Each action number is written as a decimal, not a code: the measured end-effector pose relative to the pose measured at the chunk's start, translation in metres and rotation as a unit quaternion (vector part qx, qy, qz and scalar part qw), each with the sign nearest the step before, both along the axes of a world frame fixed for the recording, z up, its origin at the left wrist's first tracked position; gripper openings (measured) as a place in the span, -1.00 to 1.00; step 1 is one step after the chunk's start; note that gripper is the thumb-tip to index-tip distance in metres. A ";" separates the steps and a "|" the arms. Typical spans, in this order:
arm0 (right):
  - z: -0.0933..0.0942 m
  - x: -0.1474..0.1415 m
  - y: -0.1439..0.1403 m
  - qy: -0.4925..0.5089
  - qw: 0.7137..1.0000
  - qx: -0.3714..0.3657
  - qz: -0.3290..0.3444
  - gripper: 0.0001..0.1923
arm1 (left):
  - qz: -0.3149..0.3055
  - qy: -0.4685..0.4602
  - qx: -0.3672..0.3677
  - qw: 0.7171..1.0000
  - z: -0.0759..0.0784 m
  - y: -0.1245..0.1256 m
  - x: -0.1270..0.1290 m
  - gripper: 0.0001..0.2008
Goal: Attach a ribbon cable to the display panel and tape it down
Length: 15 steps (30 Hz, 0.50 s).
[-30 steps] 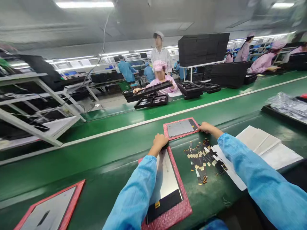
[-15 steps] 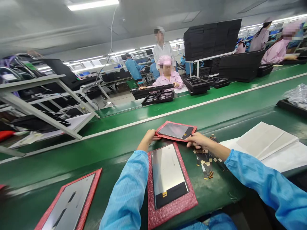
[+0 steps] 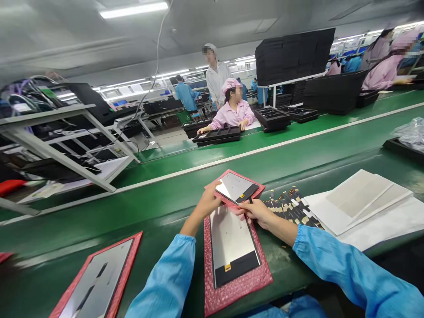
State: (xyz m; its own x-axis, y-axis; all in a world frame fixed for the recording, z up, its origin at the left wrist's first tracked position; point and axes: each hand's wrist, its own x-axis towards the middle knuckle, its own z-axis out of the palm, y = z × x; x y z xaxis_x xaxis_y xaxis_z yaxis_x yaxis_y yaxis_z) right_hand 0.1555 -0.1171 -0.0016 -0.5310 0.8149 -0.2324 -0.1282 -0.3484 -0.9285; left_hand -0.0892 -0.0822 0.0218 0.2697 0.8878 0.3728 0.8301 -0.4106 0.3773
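A small display panel [image 3: 236, 187] on a pink bubble-wrap mat is held tilted above the green bench, just past the near panel. My left hand [image 3: 208, 202] grips its left edge and my right hand [image 3: 254, 211] grips its near right corner. Directly below my hands lies a longer display panel [image 3: 232, 240] on its own pink mat [image 3: 238, 289], flat on the bench. A heap of small black-and-gold flex strips [image 3: 291, 206] lies right of my right hand.
White sheets [image 3: 361, 198] lie stacked at the right. Another panel on a pink mat [image 3: 96, 282] sits at the lower left. Beyond the conveyor belt [image 3: 265, 152], a person in pink handles black trays [image 3: 217, 134]; tall black tray stacks [image 3: 294, 55] stand behind.
Both hands have lifted the small panel with its mat off the bench and pulled it nearer, turning it, so it now hangs over the far end of the long panel.
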 end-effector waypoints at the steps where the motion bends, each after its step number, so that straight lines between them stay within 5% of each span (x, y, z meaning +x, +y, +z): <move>1: -0.001 -0.003 0.000 0.015 1.000 -0.005 -0.010 -0.70 | -0.025 0.012 -0.008 1.000 -0.003 -0.010 0.004 -0.44; 5: 0.002 -0.011 -0.001 0.044 0.998 -0.020 -0.045 -0.71 | -0.111 0.064 0.001 0.992 -0.017 -0.036 0.028 -0.22; 10: 0.012 -0.017 -0.004 0.066 0.996 -0.024 -0.048 -0.72 | -0.075 0.061 0.035 0.995 -0.028 -0.032 0.054 -0.58; 15: 0.017 -0.004 -0.006 0.047 0.998 -0.039 -0.032 -0.63 | -0.031 0.050 0.066 0.996 -0.020 -0.031 0.052 -0.71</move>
